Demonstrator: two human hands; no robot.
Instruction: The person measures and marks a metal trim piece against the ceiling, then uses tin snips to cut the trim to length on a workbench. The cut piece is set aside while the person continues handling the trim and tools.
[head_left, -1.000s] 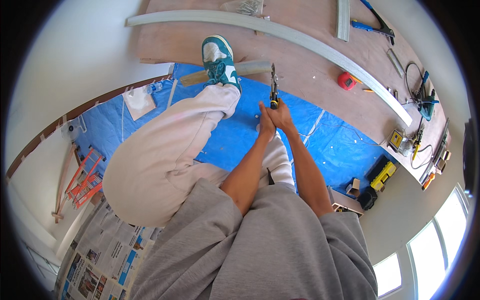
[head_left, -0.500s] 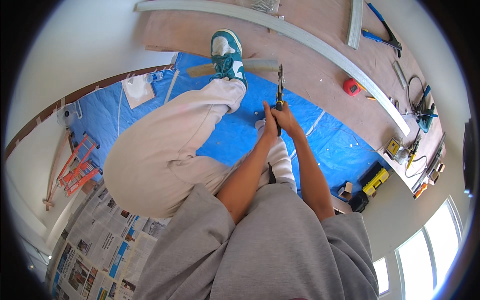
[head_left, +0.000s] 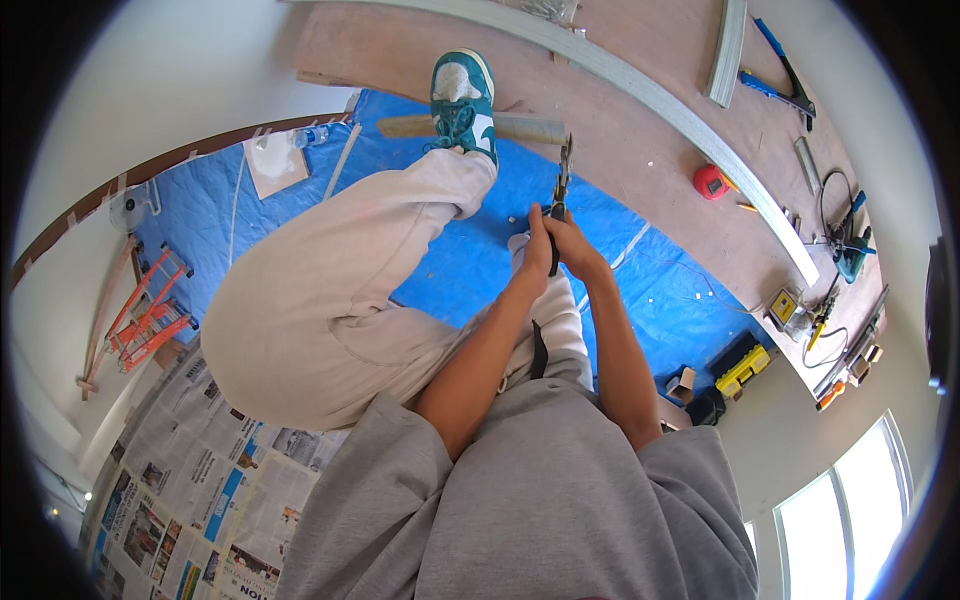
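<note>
Both my hands are closed round the dark handles of a pair of metal snips (head_left: pixel 563 178), with a little yellow near the pivot. My left hand (head_left: pixel 535 246) wraps the handles from the left side. From the right, my right hand (head_left: pixel 574 244) presses in against it. The snips point away from me, their jaws at the right end of a short metal channel (head_left: pixel 528 127). Whether the blades grip the metal is too small to tell. A green and white shoe (head_left: pixel 462 100) on my raised leg rests on the channel, hiding its middle.
A brown work table (head_left: pixel 640 130) carries a long curved-looking metal stud (head_left: pixel 655 88), a red tape measure (head_left: pixel 710 182), a blue-handled riveter (head_left: pixel 778 80) and a green power tool (head_left: pixel 852 258). Blue tarp (head_left: pixel 440 275) covers the floor. An orange ladder (head_left: pixel 150 315) stands left, near newspaper sheets (head_left: pixel 200 470).
The view has shifted slightly. Both hands stay round the snips' handles, and the jaws remain by the channel's right end. The shoe is still on the channel.
</note>
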